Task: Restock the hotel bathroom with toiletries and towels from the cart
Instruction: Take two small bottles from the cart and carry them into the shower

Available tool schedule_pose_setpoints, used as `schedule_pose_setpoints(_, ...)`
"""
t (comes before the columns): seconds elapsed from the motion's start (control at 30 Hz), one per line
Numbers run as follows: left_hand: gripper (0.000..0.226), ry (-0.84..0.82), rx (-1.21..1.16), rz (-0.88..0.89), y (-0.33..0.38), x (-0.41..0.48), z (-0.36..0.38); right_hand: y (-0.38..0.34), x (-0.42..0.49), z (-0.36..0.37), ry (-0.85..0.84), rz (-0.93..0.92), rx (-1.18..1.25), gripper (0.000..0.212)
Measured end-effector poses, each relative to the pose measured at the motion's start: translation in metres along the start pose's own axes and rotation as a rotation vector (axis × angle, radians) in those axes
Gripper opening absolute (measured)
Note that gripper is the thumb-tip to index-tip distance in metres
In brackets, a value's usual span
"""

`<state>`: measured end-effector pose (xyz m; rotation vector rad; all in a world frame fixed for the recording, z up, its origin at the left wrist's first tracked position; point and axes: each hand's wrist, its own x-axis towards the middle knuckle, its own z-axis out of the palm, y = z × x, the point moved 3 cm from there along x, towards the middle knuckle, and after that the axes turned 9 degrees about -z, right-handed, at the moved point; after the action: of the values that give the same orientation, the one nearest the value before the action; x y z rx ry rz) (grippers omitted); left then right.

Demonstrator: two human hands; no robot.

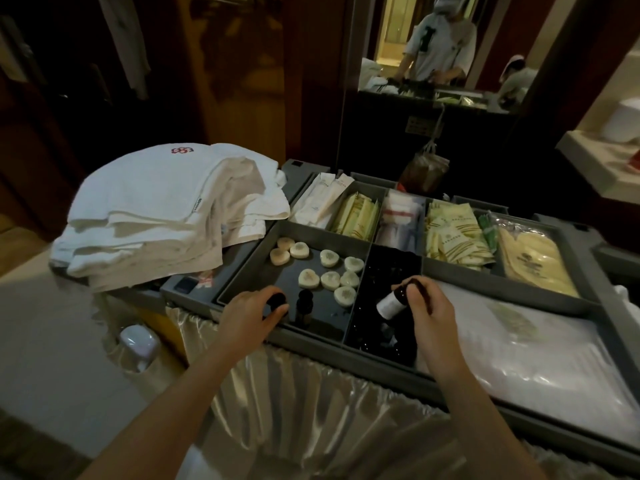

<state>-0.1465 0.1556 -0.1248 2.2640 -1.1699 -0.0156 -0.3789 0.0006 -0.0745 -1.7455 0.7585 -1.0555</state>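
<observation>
The grey cart tray (346,325) stands in front of me, split into compartments. My right hand (427,308) is shut on a small dark bottle with a white label (390,303), held over a compartment full of dark bottles (384,337). My left hand (249,315) grips another small dark bottle (277,301) at the near edge of the soap compartment. A third dark bottle (304,306) stands upright beside it. Several wrapped heart-shaped soaps (329,271) lie in that compartment. A stack of folded white towels (166,209) rests on the cart's left end.
Back compartments hold white sachets (322,199), yellow-green packets (356,213), yellow branded packets (453,233) and cream bags (533,261). White bagged linen (533,351) lies at the right. A satin sack (277,403) hangs below. A mirror (433,43) stands behind; a white counter (602,157) is at the far right.
</observation>
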Motion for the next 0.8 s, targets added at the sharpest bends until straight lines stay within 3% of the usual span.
schedule_pose_setpoints(0.13, 0.023, -0.035, -0.008, -0.062, -0.001, 0.002, -0.001, -0.01, 0.003, 0.005, 0.042, 0.109, 0.282, 0.023)
schedule_pose_setpoints(0.3, 0.021, -0.094, -0.107, -0.174, 0.004, 0.002, -0.006, -0.021, 0.001, 0.021, 0.134, 0.415, 0.7, 0.031)
schedule_pose_setpoints(0.47, 0.013, 0.017, -0.769, -0.398, 0.019, -0.006, -0.032, -0.026, -0.003, 0.036, 0.186, 0.711, 0.889, 0.021)
schedule_pose_setpoints(0.67, 0.02, -0.028, -1.519, -0.721, 0.024, -0.033, -0.055, -0.042, -0.007, 0.067, 0.008, 0.731, 0.865, 0.014)
schedule_pose_setpoints(0.8, 0.022, -0.08, -1.725, -0.804, 0.009, -0.058, -0.073, -0.053, -0.015, 0.105, -0.126, 0.737, 0.859, 0.015)
